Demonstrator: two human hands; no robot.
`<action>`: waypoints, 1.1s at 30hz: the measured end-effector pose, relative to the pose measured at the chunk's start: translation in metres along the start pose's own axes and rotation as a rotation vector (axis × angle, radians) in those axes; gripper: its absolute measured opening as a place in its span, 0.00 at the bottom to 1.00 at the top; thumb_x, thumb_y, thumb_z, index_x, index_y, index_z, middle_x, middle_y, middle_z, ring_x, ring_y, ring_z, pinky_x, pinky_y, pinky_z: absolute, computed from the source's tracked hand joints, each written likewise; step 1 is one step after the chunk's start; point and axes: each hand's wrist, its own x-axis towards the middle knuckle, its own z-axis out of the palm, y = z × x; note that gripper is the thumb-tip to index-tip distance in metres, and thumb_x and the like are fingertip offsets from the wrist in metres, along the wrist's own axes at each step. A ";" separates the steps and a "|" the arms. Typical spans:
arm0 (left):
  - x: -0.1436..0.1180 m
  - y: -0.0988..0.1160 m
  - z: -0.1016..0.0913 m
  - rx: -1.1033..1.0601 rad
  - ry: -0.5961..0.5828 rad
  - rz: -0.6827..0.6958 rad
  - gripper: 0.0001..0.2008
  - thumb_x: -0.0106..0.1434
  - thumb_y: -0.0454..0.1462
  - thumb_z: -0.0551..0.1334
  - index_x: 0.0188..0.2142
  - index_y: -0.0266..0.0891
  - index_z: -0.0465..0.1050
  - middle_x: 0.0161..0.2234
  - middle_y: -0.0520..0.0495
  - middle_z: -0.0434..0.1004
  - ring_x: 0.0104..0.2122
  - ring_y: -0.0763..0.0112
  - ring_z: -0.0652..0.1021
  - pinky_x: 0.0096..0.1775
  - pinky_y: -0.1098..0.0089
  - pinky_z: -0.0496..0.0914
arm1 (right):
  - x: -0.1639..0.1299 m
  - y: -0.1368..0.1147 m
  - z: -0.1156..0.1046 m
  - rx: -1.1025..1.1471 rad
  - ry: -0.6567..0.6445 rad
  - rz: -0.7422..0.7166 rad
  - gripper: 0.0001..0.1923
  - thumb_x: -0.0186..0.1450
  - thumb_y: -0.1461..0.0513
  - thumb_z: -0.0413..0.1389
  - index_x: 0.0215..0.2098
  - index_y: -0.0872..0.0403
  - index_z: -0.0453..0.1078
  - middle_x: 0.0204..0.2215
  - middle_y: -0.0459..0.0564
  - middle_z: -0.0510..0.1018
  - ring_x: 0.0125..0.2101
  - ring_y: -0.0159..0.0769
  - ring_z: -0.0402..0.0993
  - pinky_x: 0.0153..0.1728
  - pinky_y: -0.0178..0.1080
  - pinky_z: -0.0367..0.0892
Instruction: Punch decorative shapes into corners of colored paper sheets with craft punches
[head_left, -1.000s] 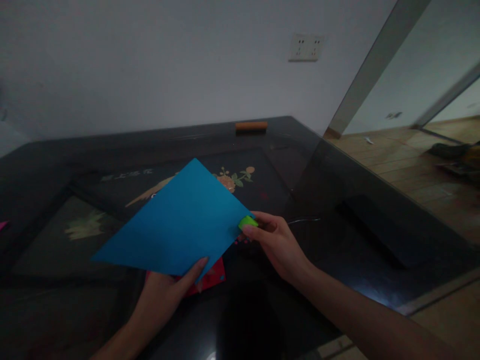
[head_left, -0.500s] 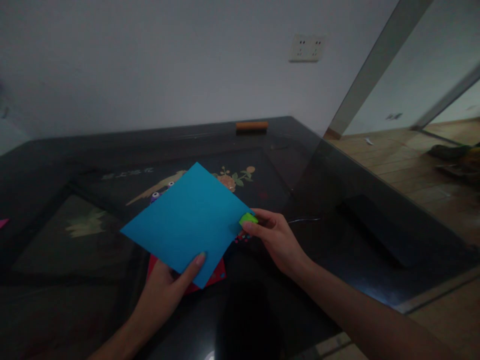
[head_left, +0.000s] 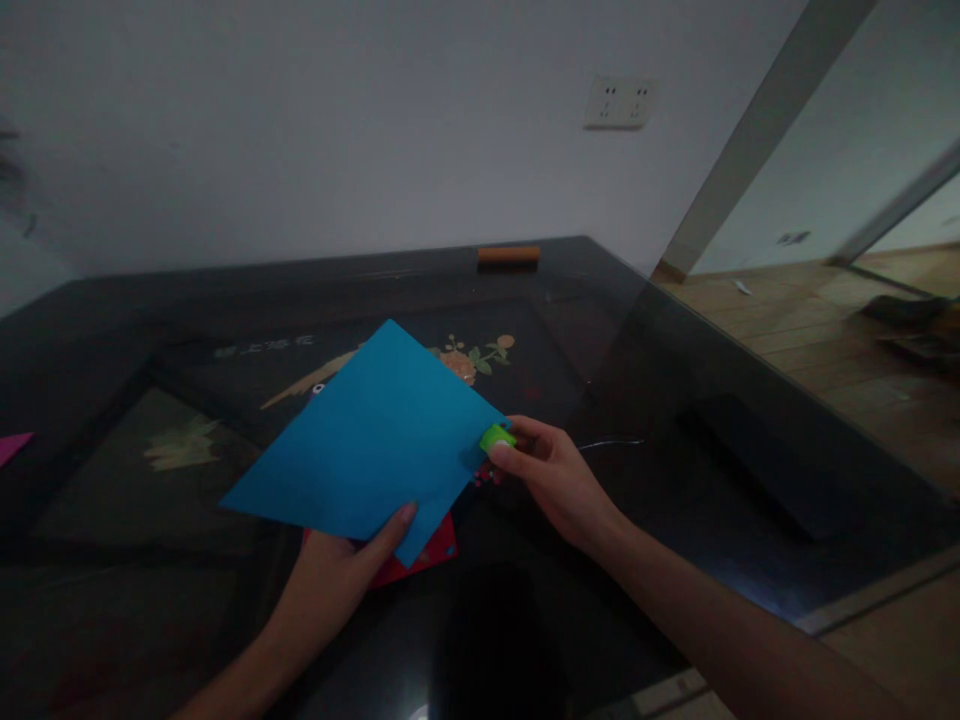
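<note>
A square sheet of blue paper (head_left: 375, 440) is raised over the table, its corners pointing outward. My left hand (head_left: 330, 575) pinches its near edge, thumb on top and fingers underneath. At the right corner, my right hand (head_left: 551, 470) grips a small bright-green paper punch (head_left: 495, 437) between thumb and fingers, and the paper's corner meets it. Under the blue sheet lies red paper (head_left: 431, 548), mostly hidden. Tiny reddish paper bits (head_left: 486, 477) show below the punch. A googly eye (head_left: 318, 388) peeks out past the sheet's upper left edge.
The dark glossy table (head_left: 600, 620) bears a printed flower picture (head_left: 457, 365). A black flat object (head_left: 765, 465) lies at the right, a brown roll (head_left: 508, 256) near the wall, and a pink paper corner (head_left: 11, 446) at the far left.
The blue sheet's left corner has dropped and swung left, and the sheet bends more. It now covers one of the googly eyes. Both hands keep their holds.
</note>
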 end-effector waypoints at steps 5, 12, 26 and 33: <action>0.001 -0.002 0.001 -0.008 0.009 0.006 0.23 0.52 0.50 0.60 0.44 0.40 0.71 0.43 0.42 0.78 0.53 0.49 0.70 0.57 0.49 0.57 | 0.000 -0.002 -0.001 0.015 -0.021 0.019 0.23 0.54 0.59 0.64 0.47 0.53 0.68 0.30 0.46 0.76 0.29 0.32 0.72 0.29 0.35 0.66; 0.005 -0.003 0.000 -0.061 0.030 0.019 0.22 0.53 0.50 0.61 0.43 0.40 0.71 0.41 0.41 0.78 0.50 0.50 0.73 0.55 0.48 0.60 | -0.001 -0.012 -0.002 -0.018 -0.074 0.099 0.25 0.54 0.59 0.64 0.48 0.54 0.66 0.29 0.47 0.77 0.29 0.32 0.73 0.29 0.36 0.66; 0.015 0.005 -0.013 -0.058 0.025 -0.011 0.18 0.52 0.50 0.61 0.36 0.41 0.74 0.40 0.42 0.80 0.46 0.49 0.75 0.52 0.49 0.64 | 0.002 -0.022 -0.015 -0.065 -0.223 0.149 0.23 0.62 0.55 0.56 0.53 0.56 0.64 0.31 0.52 0.78 0.29 0.33 0.74 0.32 0.38 0.66; 0.017 0.004 -0.013 -0.051 0.046 -0.019 0.17 0.51 0.51 0.60 0.30 0.41 0.72 0.38 0.42 0.80 0.43 0.48 0.77 0.50 0.50 0.67 | 0.004 -0.021 -0.019 -0.052 -0.239 0.164 0.23 0.67 0.51 0.46 0.51 0.57 0.67 0.28 0.52 0.77 0.27 0.34 0.72 0.28 0.36 0.65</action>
